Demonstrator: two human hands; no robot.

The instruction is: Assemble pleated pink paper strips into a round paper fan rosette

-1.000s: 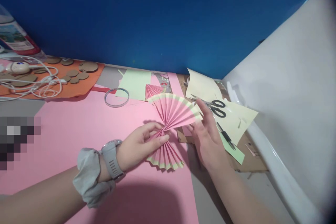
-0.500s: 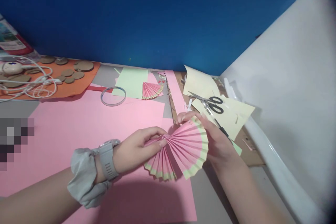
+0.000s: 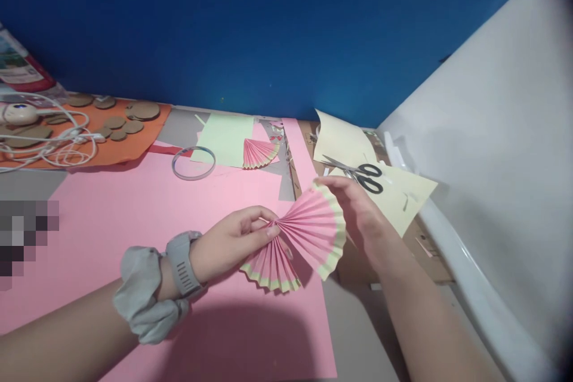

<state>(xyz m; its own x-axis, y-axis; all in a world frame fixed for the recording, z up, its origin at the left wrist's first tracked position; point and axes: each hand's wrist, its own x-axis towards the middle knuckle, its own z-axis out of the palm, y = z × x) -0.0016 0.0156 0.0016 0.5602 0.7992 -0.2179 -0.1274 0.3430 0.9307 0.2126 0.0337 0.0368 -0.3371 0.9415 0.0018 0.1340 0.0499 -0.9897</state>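
My left hand [image 3: 242, 236] pinches a pleated paper fan [image 3: 308, 227] at its gathered middle, thumb on top. The fan is pink with a pale green zigzag rim and spreads in two wings, one to the right and one downward. Beside the right wing's outer rim is my right hand [image 3: 362, 215], fingers stretched out and fingertips near the wing's top corner. Whether they touch the paper I cannot tell; the thumb is hidden. Beneath lies a large pink sheet [image 3: 134, 209]. A smaller pleated fan [image 3: 259, 154] rests behind.
Black-handled scissors [image 3: 362, 174] lie on cream paper [image 3: 398, 197] at right. A ring-shaped band [image 3: 194, 163] sits near a light green sheet [image 3: 226, 137]. At left, white cables [image 3: 74, 152] and cardboard discs [image 3: 143, 110] cover orange paper [image 3: 120, 152]. A blue wall [image 3: 224, 30] stands behind.
My right hand has loosened from around the fan's right wing, its fingers straightening at the rim. The fan has shifted slightly left and up with my left hand still pinching it.
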